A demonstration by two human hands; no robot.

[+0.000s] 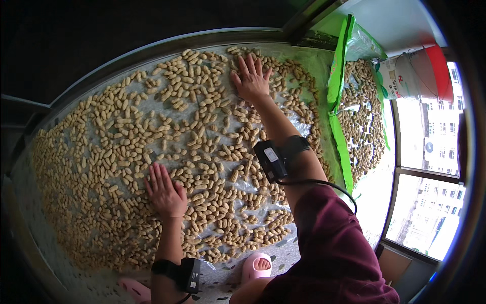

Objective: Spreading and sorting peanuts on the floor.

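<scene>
Unshelled peanuts (125, 129) lie spread across a clear plastic sheet (246, 186) on the speckled floor. My left hand (168, 193) rests palm down on the peanuts near the middle of the spread, its fingers extended and slightly apart. Farther from me, at the far edge of the layer, my right hand (252, 79) is flat among the peanuts with fingers spread wide. Neither hand grips anything. What lies directly under the palms is hidden.
A bright green plastic bag (338, 76) stands at the right, with more peanuts (362, 125) beyond it. Nearby are stacked buckets (414, 74), one red-rimmed, beside a window (429, 140). A dark frame (190, 41) borders the far side. My pink slipper (257, 268) stands at the near edge.
</scene>
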